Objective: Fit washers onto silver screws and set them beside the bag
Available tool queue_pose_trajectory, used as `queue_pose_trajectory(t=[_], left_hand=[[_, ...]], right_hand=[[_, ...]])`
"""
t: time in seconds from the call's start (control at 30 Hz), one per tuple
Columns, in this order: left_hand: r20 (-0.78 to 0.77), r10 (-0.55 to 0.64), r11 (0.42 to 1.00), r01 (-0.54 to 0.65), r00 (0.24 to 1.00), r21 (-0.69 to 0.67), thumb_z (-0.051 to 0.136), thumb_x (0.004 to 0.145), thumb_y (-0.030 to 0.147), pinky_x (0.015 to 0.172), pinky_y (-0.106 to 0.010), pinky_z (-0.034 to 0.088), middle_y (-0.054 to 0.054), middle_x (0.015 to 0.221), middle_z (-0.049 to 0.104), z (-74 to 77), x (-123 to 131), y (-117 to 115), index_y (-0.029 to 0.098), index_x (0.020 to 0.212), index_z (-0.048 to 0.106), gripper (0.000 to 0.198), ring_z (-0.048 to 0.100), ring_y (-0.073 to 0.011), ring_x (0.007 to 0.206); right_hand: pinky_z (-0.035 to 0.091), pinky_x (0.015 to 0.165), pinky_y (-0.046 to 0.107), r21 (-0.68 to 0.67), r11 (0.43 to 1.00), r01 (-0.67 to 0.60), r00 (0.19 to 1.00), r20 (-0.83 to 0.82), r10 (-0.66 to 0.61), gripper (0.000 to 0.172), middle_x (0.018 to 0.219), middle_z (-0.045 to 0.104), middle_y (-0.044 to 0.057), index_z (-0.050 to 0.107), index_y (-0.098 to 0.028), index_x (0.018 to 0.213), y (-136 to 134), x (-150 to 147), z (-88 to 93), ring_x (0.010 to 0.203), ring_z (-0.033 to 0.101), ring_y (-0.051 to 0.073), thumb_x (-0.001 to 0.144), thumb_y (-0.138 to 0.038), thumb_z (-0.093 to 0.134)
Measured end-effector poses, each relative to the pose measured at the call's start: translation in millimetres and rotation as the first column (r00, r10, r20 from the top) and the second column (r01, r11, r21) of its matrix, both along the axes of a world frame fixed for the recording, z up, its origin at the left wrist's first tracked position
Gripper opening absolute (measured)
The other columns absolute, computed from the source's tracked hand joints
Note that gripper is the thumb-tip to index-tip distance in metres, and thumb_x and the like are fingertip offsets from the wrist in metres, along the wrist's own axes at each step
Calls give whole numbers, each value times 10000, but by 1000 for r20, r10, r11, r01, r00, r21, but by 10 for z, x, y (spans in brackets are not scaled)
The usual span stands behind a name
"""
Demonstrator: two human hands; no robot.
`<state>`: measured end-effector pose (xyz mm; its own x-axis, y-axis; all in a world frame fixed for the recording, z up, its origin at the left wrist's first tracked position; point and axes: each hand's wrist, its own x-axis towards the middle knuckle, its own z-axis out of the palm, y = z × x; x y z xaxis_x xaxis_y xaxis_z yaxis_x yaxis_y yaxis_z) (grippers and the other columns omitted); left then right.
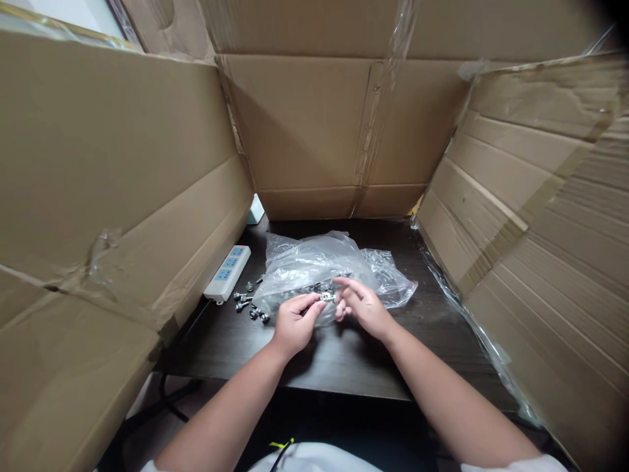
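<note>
My left hand (296, 321) pinches a small, shiny metal fitting (327, 297) between thumb and fingers, above the front of a clear plastic bag. Close to the fitting's right end is my right hand (361, 305), its index finger stretched out and the others loosely bent; whether a fingertip touches the fitting I cannot tell. Behind both hands lies the clear plastic bag (314, 259), with many small dark metal parts (314, 287) showing at its front. Several loose metal fittings (253, 308) lie on the table to the left of the bag.
A white power strip (228, 272) sits on the dark table (344, 370) at the left. Cardboard walls (304, 124) enclose the left, back and right sides. At the back left corner stands a small white box (256, 210). More crumpled clear plastic (393, 278) spreads to the right.
</note>
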<state>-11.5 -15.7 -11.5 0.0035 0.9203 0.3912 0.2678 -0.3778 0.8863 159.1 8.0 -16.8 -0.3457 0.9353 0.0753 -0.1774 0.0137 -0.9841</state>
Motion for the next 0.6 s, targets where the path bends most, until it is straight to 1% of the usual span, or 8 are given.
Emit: queue_pose_trajectory(t=[0.1, 0.17, 0.23, 0.33, 0.43, 0.5, 0.57, 0.6], left_hand=[[64, -37, 996, 42, 997, -82, 663, 762, 290, 649, -260, 468, -37, 703, 688, 29, -4, 4, 162, 758, 742, 151, 598, -167, 666], [83, -55, 990, 65, 995, -122, 662, 767, 298, 612, -241, 455, -24, 670, 672, 48, -10, 1, 149, 741, 731, 166, 577, -144, 623], [109, -50, 984, 67, 993, -164, 669, 763, 309, 544, -223, 421, -1, 592, 623, 54, -16, -3, 143, 713, 717, 179, 528, -116, 550], [185, -45, 971, 86, 982, -222, 681, 753, 325, 472, -211, 365, 24, 523, 553, 33, -17, -3, 146, 727, 713, 183, 459, -92, 486], [266, -48, 963, 115, 963, -244, 689, 746, 337, 449, -205, 343, 27, 513, 542, 10, 0, -3, 151, 749, 716, 188, 444, -86, 473], [290, -53, 959, 129, 956, -251, 689, 741, 348, 444, -206, 345, 21, 509, 548, 9, 19, -11, 150, 745, 715, 200, 457, -91, 475], [291, -52, 956, 132, 955, -261, 688, 739, 361, 437, -210, 345, 16, 499, 548, 16, 40, -23, 145, 731, 711, 217, 466, -98, 473], [289, -49, 956, 129, 956, -265, 689, 736, 366, 433, -211, 343, 15, 495, 546, 20, 49, -28, 143, 726, 710, 224, 467, -100, 472]], right_hand=[[563, 640, 284, 76, 997, 2, 1000, 7, -3, 511, 822, 671, 26, 622, -186, 1043, -26, -1, -1, 665, 663, 150, 627, -426, 797], [519, 485, 242, 37, 999, 5, 995, 95, -8, 387, 625, 636, 15, 647, -133, 844, -29, -21, -35, 505, 621, 130, 718, -494, 706], [420, 345, 206, -22, 1000, -14, 987, 160, 17, 491, 512, 574, 4, 615, -112, 734, -17, -27, -68, 371, 553, 111, 795, -596, 560], [446, 356, 216, -56, 998, -21, 994, 104, 27, 537, 583, 591, 3, 598, -119, 902, -8, -6, -61, 409, 588, 124, 809, -639, 500], [570, 583, 292, 17, 1000, 18, 999, -47, -17, 528, 776, 651, 9, 566, -182, 1073, -28, -13, -6, 612, 669, 151, 674, -473, 749], [576, 660, 304, 70, 995, 70, 996, -63, -66, 456, 771, 668, 10, 616, -180, 973, -42, -45, 10, 649, 676, 159, 615, -387, 808], [557, 549, 274, 56, 994, 96, 995, 12, -97, 331, 632, 643, 10, 633, -149, 778, -40, -78, -6, 537, 649, 148, 694, -452, 735], [522, 461, 252, 21, 996, 86, 995, 58, -87, 378, 560, 612, 8, 615, -138, 697, -34, -86, -22, 462, 619, 138, 743, -509, 668]])
